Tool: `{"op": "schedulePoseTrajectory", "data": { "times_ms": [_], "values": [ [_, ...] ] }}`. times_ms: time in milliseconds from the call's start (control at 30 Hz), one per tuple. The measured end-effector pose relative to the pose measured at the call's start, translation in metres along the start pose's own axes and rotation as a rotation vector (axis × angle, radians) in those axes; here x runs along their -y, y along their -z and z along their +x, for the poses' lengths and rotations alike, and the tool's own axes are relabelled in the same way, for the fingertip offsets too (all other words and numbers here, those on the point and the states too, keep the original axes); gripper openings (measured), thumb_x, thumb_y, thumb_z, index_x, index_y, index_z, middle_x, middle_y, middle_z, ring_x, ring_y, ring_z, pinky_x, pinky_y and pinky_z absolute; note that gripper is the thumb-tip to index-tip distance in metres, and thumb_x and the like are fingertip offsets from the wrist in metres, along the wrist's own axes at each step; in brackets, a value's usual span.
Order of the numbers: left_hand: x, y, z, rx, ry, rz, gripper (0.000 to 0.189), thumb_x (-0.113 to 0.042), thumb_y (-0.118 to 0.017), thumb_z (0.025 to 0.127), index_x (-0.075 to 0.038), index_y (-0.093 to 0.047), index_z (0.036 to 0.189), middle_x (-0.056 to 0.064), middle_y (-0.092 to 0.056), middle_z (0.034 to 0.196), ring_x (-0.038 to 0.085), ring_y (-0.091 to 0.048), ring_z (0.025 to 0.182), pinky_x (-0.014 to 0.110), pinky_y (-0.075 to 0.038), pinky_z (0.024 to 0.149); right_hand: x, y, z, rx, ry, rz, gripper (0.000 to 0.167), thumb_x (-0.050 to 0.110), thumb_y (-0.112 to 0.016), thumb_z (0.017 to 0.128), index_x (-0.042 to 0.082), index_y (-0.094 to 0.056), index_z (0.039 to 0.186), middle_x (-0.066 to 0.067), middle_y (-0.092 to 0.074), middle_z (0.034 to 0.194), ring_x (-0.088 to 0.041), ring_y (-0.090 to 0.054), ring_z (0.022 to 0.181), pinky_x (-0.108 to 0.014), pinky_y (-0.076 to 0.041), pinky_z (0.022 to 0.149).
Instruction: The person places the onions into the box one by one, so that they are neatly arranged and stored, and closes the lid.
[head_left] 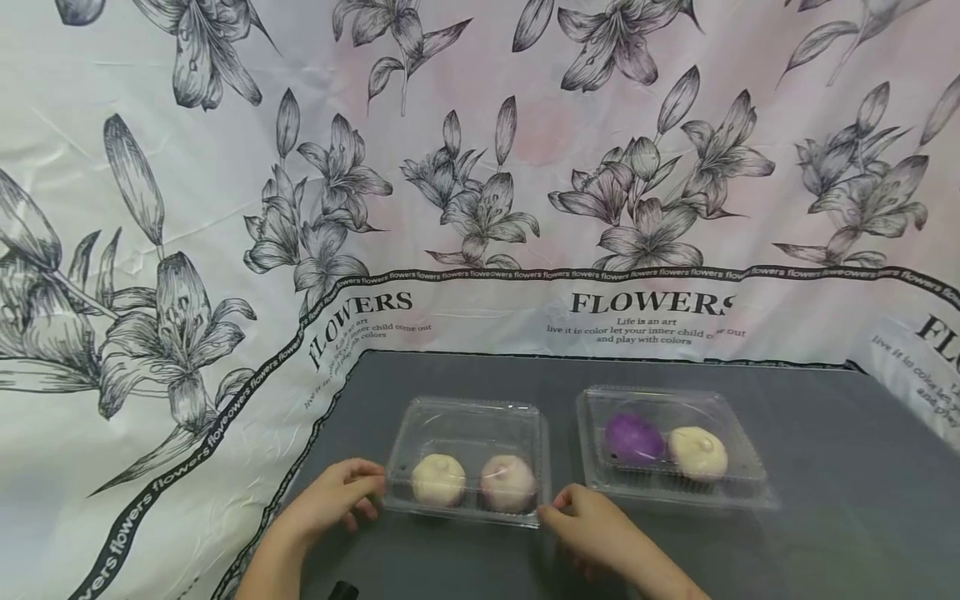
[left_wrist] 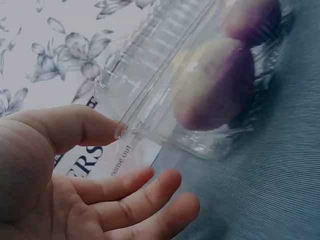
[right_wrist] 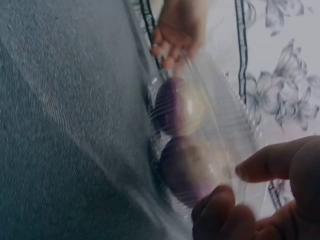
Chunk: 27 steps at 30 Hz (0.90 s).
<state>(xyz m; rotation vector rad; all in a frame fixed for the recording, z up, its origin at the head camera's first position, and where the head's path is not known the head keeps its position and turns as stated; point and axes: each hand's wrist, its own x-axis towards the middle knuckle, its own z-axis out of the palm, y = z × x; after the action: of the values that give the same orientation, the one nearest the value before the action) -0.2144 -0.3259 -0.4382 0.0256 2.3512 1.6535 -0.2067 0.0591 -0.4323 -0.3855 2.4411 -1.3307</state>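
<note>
A clear plastic box (head_left: 468, 417) holds two rounded, bun-like pieces: a cream one (head_left: 438, 481) on the left and a pale pink one (head_left: 507, 483) on the right. My left hand (head_left: 341, 492) pinches the box's left edge with the thumb at the rim. Its other fingers (left_wrist: 145, 200) spread out below, apart from the plastic. At the front right corner, my right hand (head_left: 588, 521) grips the rim between thumb and curled fingers. In both wrist views the pieces look partly purple; the right wrist view is blurred.
A second clear box (head_left: 667, 492) stands to the right on the grey table (head_left: 817, 442), with a purple piece (head_left: 633, 440) and a cream piece (head_left: 697, 454) inside. Flower-printed cloth (head_left: 480, 167) hangs behind and at the left. A small black object (head_left: 343, 591) shows at the bottom edge.
</note>
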Motion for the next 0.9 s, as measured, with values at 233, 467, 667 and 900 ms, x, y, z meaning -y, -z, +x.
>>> {"op": "schedulePoseTrajectory", "data": {
  "times_ms": [233, 467, 667, 900],
  "values": [
    [0.012, -0.010, -0.012, 0.048, 0.010, -0.092, 0.033, -0.029, -0.061, 0.103, -0.002, -0.066, 0.085, 0.003, -0.061, 0.079, 0.016, -0.061, 0.064, 0.021, -0.040, 0.046, -0.005, 0.003, 0.010, 0.082, -0.089, 0.147, 0.035, 0.032, -0.058, 0.100, 0.012, -0.055, 0.070, 0.002, -0.052, 0.061, -0.010, -0.044, 0.048, -0.020, -0.039, 0.042],
    [0.020, -0.012, -0.016, 0.036, 0.017, -0.150, 0.034, -0.027, -0.062, 0.101, -0.010, -0.061, 0.071, 0.000, -0.056, 0.064, 0.011, -0.054, 0.056, 0.019, -0.039, 0.044, -0.007, 0.004, 0.013, 0.146, -0.061, 0.232, 0.038, 0.032, -0.056, 0.103, 0.012, -0.055, 0.071, 0.002, -0.051, 0.061, -0.008, -0.043, 0.050, -0.019, -0.039, 0.044],
    [0.022, -0.014, -0.017, 0.014, -0.019, -0.160, 0.035, -0.025, -0.062, 0.103, -0.009, -0.062, 0.071, -0.002, -0.055, 0.063, 0.009, -0.052, 0.054, 0.018, -0.038, 0.044, -0.007, 0.004, 0.012, 0.174, -0.028, 0.248, 0.041, 0.033, -0.053, 0.106, 0.012, -0.053, 0.071, 0.001, -0.050, 0.061, -0.009, -0.042, 0.051, -0.020, -0.039, 0.045],
    [0.023, -0.020, -0.014, -0.013, -0.070, -0.226, 0.031, -0.016, -0.060, 0.102, -0.008, -0.061, 0.072, -0.003, -0.048, 0.060, 0.007, -0.046, 0.052, 0.018, -0.039, 0.047, -0.007, -0.001, 0.013, 0.169, -0.011, 0.290, 0.036, 0.024, -0.049, 0.108, 0.011, -0.052, 0.074, 0.002, -0.048, 0.063, -0.010, -0.044, 0.054, -0.022, -0.044, 0.048]
  ]
}}
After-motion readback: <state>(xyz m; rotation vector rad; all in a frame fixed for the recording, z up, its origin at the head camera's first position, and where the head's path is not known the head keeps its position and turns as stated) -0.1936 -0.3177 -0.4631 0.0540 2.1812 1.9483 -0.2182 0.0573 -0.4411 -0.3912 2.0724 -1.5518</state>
